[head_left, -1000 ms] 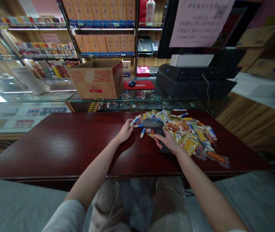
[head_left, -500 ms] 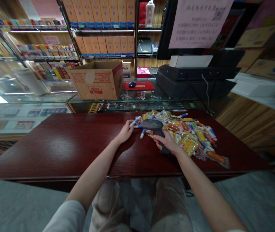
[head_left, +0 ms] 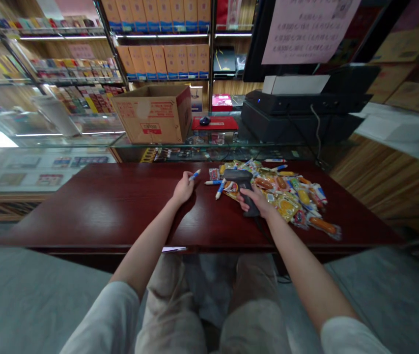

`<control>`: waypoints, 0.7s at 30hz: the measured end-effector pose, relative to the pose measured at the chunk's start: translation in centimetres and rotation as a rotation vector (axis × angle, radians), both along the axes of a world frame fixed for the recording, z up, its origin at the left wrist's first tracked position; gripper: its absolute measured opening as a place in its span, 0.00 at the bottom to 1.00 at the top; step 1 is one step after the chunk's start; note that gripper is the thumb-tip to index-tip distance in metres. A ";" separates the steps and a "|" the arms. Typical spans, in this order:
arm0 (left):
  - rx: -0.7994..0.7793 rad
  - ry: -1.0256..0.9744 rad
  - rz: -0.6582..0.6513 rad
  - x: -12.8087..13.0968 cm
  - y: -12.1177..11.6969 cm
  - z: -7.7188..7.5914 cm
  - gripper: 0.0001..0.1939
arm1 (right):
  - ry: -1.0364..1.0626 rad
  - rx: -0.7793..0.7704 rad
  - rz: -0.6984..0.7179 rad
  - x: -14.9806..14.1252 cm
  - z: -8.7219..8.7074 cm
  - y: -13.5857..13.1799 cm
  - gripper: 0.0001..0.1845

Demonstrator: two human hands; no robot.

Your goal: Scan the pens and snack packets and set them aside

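Left hand (head_left: pixel 182 188) pinches a pen (head_left: pixel 194 175) just above the table (head_left: pixel 102 206); right hand (head_left: pixel 257 202) clamps the scanner (head_left: pixel 242 184) at the snack pile (head_left: pixel 290 196), two pens (head_left: pixel 216 186) between.

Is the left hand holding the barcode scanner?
No, the left hand holds a blue-and-white pen; the right hand grips the barcode scanner.

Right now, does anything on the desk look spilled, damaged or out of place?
Nothing looks damaged. The snack packets lie in a loose heap on the red desk, with two pens strayed beside it. The left hand holds a pen; the right hand grips the scanner.
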State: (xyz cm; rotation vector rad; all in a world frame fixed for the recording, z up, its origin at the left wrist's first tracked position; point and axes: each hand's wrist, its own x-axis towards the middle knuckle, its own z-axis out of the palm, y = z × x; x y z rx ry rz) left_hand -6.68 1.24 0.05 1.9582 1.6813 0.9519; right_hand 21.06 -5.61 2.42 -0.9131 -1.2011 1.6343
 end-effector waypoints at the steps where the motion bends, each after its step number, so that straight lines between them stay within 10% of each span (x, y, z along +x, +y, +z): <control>1: -0.027 0.078 0.035 -0.6 -0.4 0.2 0.15 | 0.010 -0.002 0.001 0.1 -0.1 0.1 0.22; 12: -0.076 0.675 0.291 -8.9 -5.8 2.2 0.21 | 0.046 0.007 0.004 0.4 -0.7 0.3 0.21; 21: -0.146 0.768 0.417 -13.8 -7.1 2.9 0.20 | 0.061 0.028 0.005 0.3 -0.6 0.1 0.19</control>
